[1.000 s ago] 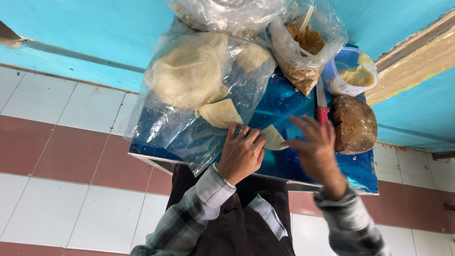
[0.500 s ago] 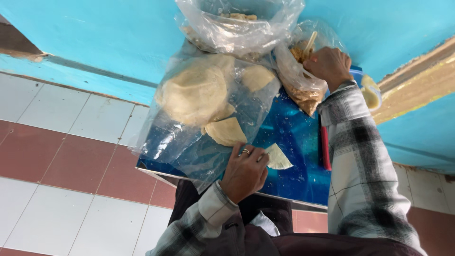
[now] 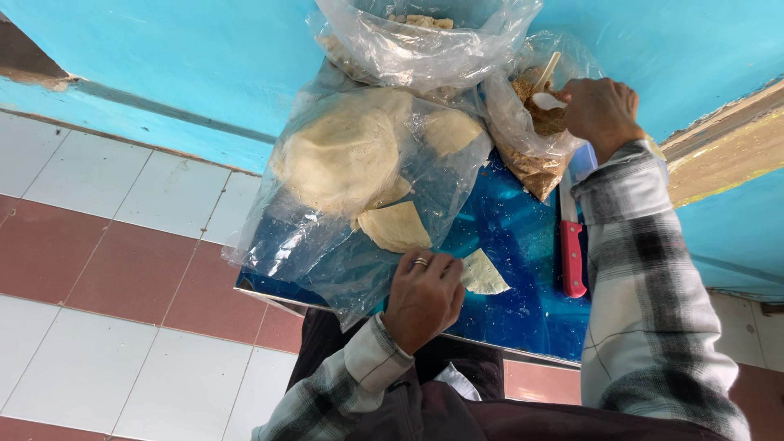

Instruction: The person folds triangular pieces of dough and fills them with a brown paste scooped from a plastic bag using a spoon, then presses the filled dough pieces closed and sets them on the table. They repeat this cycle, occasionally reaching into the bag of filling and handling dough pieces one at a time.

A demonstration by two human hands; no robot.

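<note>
A: Spoon (image 3: 545, 88) position, head view?
B: Inside the bag of brown filling (image 3: 535, 135), pinched by the right hand (image 3: 600, 108). Scoop level.
A: Left hand (image 3: 423, 296)?
B: Fingers curled, pressing the dough wedge (image 3: 482, 273) flat on the blue tray (image 3: 523, 245), beside the fingertips.

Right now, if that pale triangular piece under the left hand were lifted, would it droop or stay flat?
The thin wrapper piece looks sheet-like, so it would probably droop. It seems light and might tear easily. The left hand pins one edge.
</note>
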